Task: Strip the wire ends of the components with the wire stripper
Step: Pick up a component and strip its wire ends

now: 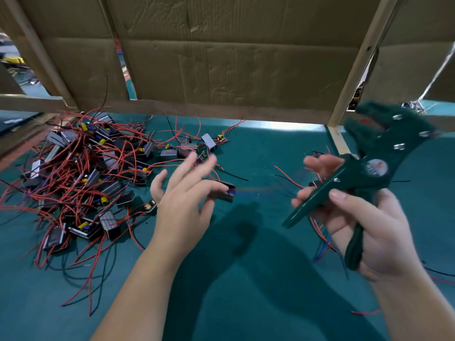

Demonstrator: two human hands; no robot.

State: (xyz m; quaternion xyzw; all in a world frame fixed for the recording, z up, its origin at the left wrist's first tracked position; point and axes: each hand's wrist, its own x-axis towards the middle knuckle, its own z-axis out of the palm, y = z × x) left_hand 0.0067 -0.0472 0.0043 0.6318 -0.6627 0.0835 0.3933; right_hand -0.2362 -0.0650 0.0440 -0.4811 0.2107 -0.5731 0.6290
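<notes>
Head view: right hand (369,227) grips the wire stripper (369,168); left hand (182,195) is spread open, a blurred component (225,191) perhaps touching its fingertips; the large pile (86,173) suggests much remains.

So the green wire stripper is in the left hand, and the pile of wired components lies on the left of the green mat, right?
Not quite. The head view shows the green wire stripper gripped in the right hand, not the left hand, whose fingers are spread. The rest holds: the pile of wired components lies on the left of the green mat.
</notes>
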